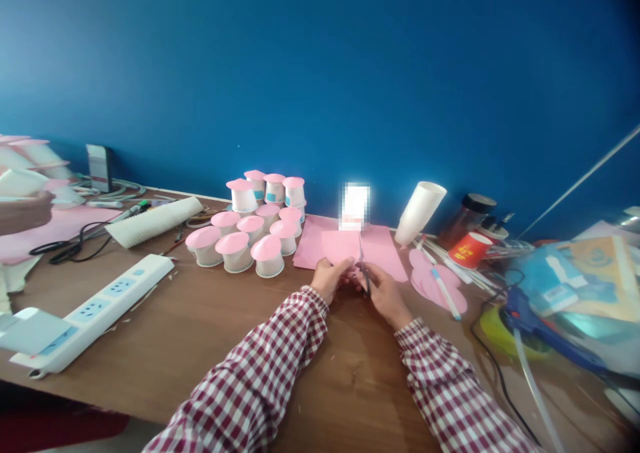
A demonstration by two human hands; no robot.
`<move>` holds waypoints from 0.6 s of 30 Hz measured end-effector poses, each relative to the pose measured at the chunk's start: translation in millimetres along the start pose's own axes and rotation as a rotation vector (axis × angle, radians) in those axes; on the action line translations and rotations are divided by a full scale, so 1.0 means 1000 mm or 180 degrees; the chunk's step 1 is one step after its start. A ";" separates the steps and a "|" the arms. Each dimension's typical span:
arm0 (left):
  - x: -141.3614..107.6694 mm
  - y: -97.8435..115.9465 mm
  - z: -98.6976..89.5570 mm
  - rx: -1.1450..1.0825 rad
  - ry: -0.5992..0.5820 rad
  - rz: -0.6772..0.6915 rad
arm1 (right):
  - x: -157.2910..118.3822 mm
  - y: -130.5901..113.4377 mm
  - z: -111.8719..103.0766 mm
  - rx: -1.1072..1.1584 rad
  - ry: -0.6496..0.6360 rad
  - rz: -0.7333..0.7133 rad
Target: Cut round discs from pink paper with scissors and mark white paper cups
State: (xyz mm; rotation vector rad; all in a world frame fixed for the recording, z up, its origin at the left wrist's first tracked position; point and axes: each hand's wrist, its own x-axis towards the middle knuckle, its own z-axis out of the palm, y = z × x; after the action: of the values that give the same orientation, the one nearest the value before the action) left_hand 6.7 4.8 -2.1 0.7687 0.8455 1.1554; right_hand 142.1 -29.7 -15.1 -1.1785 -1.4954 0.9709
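Note:
My left hand [329, 276] is closed on a piece of pink paper [343, 243] at the middle of the table. My right hand [384, 292] grips a pair of scissors [362, 260], whose blades point away from me, beside the paper. Under and behind them lies a larger pink sheet [385, 246]. Fingertips of both hands are close together, and the exact cut edge is too small to make out. To the right, rounded pink paper pieces [445, 286] overlap, with a white-and-blue pen [447, 294] on top.
Several paper cups with pink tops [234, 243] stand left. A white power strip [95, 313] and cup stack [155, 221] lie farther left. On the right are another cup stack [420, 210], a red cup [470, 250] and a blue glue gun [545, 333].

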 end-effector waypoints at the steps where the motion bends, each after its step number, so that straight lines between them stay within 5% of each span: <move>1: 0.000 0.000 0.000 0.0000 -0.0007 0.0003 | 0.000 0.000 0.000 -0.0001 -0.0003 0.0006; 18: 0.000 0.000 0.000 -0.0017 -0.0025 0.0061 | 0.000 -0.005 0.000 -0.0049 0.0073 0.0045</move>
State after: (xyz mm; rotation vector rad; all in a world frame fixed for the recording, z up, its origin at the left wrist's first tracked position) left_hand 6.2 4.9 -2.1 0.7779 0.8300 1.1705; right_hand 141.0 -30.4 -10.8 -1.2090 -1.4807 0.9538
